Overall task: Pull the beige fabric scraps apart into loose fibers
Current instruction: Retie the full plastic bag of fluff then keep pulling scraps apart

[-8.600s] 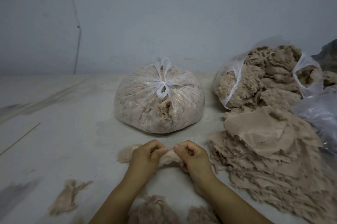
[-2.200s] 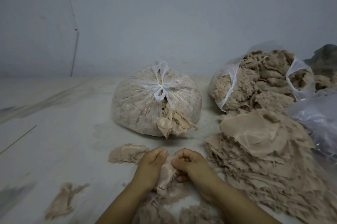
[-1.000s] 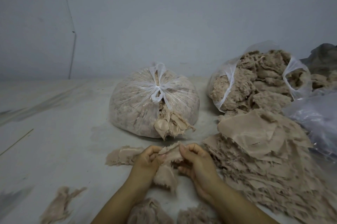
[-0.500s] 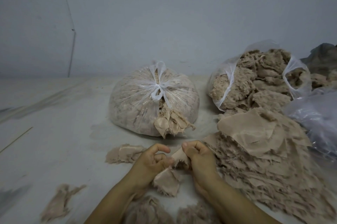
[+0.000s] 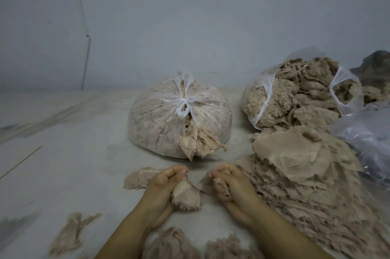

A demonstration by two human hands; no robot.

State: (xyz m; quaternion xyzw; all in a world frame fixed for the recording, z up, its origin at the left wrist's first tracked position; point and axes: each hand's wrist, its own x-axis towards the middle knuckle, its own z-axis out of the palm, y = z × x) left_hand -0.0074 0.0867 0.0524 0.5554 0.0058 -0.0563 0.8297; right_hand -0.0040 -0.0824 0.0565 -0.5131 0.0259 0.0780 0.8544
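Observation:
My left hand (image 5: 163, 187) grips a beige fabric scrap (image 5: 186, 195) whose frayed end hangs below the fist. My right hand (image 5: 229, 185) has its fingers curled round a small piece of the same beige fabric, a short gap away from the left. A tall pile of flat beige scraps (image 5: 295, 174) lies just right of my right hand. Loose beige fibers (image 5: 173, 244) lie between my forearms at the bottom edge. Another scrap (image 5: 139, 176) rests on the floor behind my left hand.
A tied clear bag (image 5: 179, 115) stuffed with fabric stands ahead, scraps spilling from a tear in front. An open bag of fluffy fibers (image 5: 299, 94) sits at the back right, more plastic bags (image 5: 367, 138) to the far right. A frayed scrap (image 5: 71, 231) lies at lower left.
My hands have moved apart; the scrap they both held half a second ago is now split, with most of it in my left hand and a small bit in my right.

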